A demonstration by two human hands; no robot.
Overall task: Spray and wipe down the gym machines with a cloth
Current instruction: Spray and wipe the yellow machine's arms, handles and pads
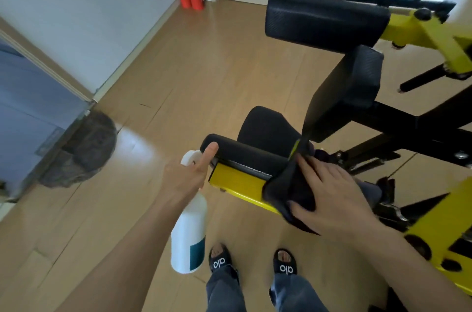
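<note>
My left grip [186,176] held the spray bottle [189,232]; my right grip [329,194] pressed the dark cloth [288,189], fingers spread flat, against the machine's yellow bar [235,181].

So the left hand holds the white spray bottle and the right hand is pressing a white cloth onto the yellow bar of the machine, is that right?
Not quite: the cloth is dark, nearly black, not white, as the head view shows. The rest stands: the left hand holds the white spray bottle, and the right hand presses the cloth onto the yellow bar of the machine.
</note>
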